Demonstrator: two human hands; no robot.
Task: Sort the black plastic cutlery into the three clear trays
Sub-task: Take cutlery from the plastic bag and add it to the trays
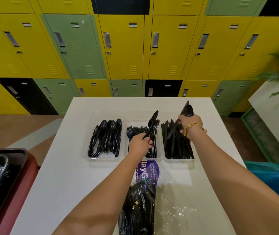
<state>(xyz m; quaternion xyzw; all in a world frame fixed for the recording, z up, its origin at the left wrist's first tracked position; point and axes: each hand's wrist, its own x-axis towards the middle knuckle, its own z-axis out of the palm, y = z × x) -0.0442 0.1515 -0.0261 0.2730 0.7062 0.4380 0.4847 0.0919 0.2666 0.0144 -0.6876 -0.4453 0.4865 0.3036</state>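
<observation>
Yellow and green lockers (125,48) back a white bench (67,175) carrying three clear trays: spoons (105,136) left, forks (135,131) middle, knives (176,143) right. Left hand (139,144) fingers grip several spoons over the fork tray; right hand (189,123) fingers hold a spoon and knife above the knives. A wrapped cutlery bag (138,206) lies nearer.

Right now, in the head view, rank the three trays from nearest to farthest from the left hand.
1. Fork tray, middle: the left hand is over it.
2. Spoon tray, to its left.
3. Knife tray, far right, under the right hand.
</observation>
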